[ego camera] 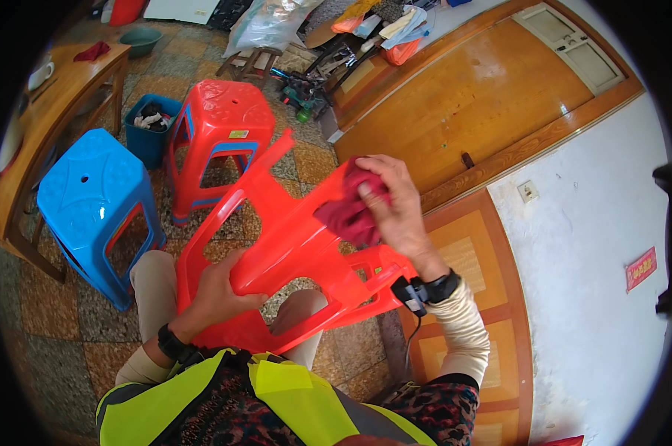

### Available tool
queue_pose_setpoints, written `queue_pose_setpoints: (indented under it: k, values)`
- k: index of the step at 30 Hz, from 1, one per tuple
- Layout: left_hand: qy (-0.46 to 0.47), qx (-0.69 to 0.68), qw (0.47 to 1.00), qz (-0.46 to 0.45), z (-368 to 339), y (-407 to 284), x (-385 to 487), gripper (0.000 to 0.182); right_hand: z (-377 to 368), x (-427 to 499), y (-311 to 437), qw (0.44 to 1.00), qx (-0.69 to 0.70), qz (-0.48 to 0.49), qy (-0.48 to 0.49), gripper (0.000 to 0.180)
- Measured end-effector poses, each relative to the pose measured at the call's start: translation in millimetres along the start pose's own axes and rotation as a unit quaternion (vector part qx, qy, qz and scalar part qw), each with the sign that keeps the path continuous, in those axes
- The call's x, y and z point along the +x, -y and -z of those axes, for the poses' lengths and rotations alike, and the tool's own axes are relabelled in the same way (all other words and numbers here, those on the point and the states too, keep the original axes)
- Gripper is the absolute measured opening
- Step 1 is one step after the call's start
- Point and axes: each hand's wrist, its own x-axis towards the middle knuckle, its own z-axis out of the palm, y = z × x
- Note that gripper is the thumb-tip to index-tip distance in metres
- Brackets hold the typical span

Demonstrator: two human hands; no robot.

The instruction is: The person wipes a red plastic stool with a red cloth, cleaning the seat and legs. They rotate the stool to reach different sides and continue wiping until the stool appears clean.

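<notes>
A red plastic stool (291, 240) lies tilted across my lap, its legs and open side frames turned towards me. My left hand (221, 292) grips the near end of its solid middle panel, thumb laid over the surface. Bunched in my right hand (394, 203) is a dark red cloth (350, 209), pressed against the far right part of the stool. The cloth hides the stool's edge there. Both wrists wear black straps, and a small device with a cable sits at the right one.
Left of me stand stacked blue stools (93, 178) and stacked red stools (233, 108). Beyond are a teal bin (146, 146) holding cloths, a wooden table (63, 128) and a green basin (141, 42). A wooden door (475, 83) and white wall (581, 223) border the right.
</notes>
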Motion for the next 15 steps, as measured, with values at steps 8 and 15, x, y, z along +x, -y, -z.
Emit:
queue_pose_setpoints:
  k: [8,15]
  values:
    - [0.041,-0.021,0.999,0.014,1.0,-4.1,-3.2,0.082,5.2,-19.3,-27.8,0.859,0.433,-0.214,-0.172,0.024]
    - [0.051,-0.024,0.998,-0.005,-0.6,-10.3,-3.1,0.079,40.1,-17.4,-0.2,0.983,0.155,-0.079,-0.063,0.026]
